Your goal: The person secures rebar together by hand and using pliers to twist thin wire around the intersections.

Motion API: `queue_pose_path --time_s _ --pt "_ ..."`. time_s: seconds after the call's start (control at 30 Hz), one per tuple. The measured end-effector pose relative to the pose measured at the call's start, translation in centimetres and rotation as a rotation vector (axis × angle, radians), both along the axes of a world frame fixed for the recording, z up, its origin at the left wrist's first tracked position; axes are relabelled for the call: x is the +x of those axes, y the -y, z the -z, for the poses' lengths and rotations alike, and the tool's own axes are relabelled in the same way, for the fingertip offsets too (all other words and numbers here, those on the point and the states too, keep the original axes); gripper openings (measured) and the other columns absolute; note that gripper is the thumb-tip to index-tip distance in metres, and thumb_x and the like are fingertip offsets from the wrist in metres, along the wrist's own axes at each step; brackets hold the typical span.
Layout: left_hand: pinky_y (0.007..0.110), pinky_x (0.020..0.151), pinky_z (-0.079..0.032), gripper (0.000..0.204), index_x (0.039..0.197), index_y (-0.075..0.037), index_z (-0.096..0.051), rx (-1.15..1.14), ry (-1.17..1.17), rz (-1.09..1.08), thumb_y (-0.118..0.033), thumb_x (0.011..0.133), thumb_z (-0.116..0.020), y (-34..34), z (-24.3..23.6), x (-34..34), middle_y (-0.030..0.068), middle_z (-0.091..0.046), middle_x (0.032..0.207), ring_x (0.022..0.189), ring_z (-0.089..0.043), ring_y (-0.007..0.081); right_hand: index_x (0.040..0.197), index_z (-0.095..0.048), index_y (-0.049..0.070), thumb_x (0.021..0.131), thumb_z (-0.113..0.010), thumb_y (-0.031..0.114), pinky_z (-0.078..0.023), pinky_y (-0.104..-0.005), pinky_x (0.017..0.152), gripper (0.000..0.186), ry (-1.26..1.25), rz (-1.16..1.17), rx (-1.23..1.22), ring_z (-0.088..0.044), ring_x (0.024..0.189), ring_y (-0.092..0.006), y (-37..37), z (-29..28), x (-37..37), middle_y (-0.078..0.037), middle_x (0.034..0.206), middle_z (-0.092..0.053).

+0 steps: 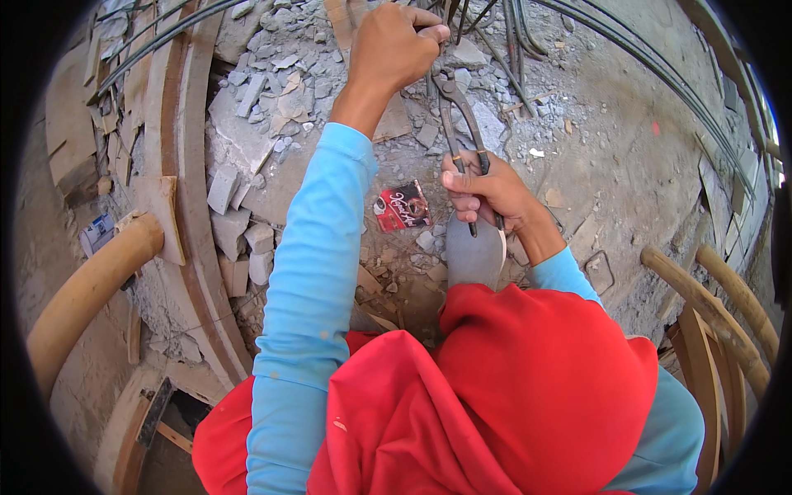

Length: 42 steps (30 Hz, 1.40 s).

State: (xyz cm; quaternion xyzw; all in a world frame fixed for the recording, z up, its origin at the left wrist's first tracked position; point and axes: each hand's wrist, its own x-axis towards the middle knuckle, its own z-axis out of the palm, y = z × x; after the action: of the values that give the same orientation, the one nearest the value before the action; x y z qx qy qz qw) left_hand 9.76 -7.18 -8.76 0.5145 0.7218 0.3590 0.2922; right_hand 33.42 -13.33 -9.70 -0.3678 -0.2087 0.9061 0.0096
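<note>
My left hand [396, 45] reaches to the top of the view, fingers closed by the upright steel rebars [516, 49]; what it grips is hidden or too small to name. My right hand [487, 186] grips the two handles of dark metal pincers [464, 111], whose head points up toward the bars, just below and right of my left hand. A red and black printed packet [401, 206] lies on the rubble left of my right hand. Below that hand is a grey shoe [474, 256], beside red fabric [536, 388] over my legs.
Broken concrete chunks [235, 190] cover the ground. Long planks [194, 206] and a bamboo pole [99, 293] stand at left, with two more poles [709, 313] at right. Long thin steel bars [660, 66] cross the upper right and upper left. A small blue-grey object [97, 235] lies at far left.
</note>
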Motion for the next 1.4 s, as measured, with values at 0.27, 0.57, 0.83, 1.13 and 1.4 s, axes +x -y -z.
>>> queue_pose_path --time_s 0.27,0.57,0.83,1.13,1.4 --pt "0.036 0.08 -0.056 0.025 0.101 -0.002 -0.079 0.033 0.156 0.053 -0.025 0.092 -0.073 0.2 0.4 -0.1 0.0153 -0.078 0.09 0.085 -0.075 0.0239 0.128 -0.066 0.001 0.108 -0.061 0.027 -0.047 -0.032 0.057 0.033 0.532 -0.127 0.911 -0.056 0.063 -0.0102 -0.9 -2.4 1.9 0.001 0.077 -0.059" --pt "0.033 0.08 -0.058 0.035 0.114 -0.003 -0.069 0.038 0.221 0.13 -0.005 0.08 -0.078 1.5 1.2 0.0 0.0084 -0.074 0.095 0.087 -0.071 0.0177 0.141 -0.059 -0.002 0.103 -0.066 0.028 -0.051 -0.0356 0.094 0.049 0.704 -0.007 1.312 -0.069 0.098 -0.0229 -0.5 0.6 2.9 -0.016 0.105 -0.074" --pt "0.031 0.078 -0.058 0.039 0.118 -0.002 -0.07 0.108 0.364 -0.003 0.001 0.079 -0.072 2.2 1.5 1.4 0.0098 -0.074 0.097 0.086 -0.071 0.0164 0.122 -0.075 0.001 0.095 -0.074 0.03 -0.055 -0.0337 0.079 0.039 0.434 0.23 1.487 -0.072 0.082 -0.0221 -7.7 -2.4 -3.8 -0.014 0.089 -0.076" --pt "0.027 0.072 -0.057 0.035 0.111 -0.002 -0.072 0.126 0.408 -0.218 0.0 0.076 -0.075 2.9 0.9 1.3 0.0071 -0.073 0.093 0.081 -0.068 0.013 0.107 -0.08 0.001 0.094 -0.076 0.026 -0.055 -0.0335 0.07 0.028 0.485 -0.206 1.316 -0.068 0.071 -0.0137 -13.2 -6.3 -8.5 -0.01 0.081 -0.078" --pt "0.042 0.085 -0.056 0.021 0.104 -0.003 -0.072 0.166 -0.138 -0.258 -0.004 0.083 -0.071 3.1 -2.7 3.9 0.0114 -0.072 0.084 0.083 -0.07 0.0299 0.094 -0.081 0.0 0.087 -0.076 0.022 -0.055 -0.0352 0.068 0.023 0.417 -0.248 1.55 -0.068 0.066 -0.0158 -15.0 -5.6 -8.8 -0.016 0.074 -0.075"
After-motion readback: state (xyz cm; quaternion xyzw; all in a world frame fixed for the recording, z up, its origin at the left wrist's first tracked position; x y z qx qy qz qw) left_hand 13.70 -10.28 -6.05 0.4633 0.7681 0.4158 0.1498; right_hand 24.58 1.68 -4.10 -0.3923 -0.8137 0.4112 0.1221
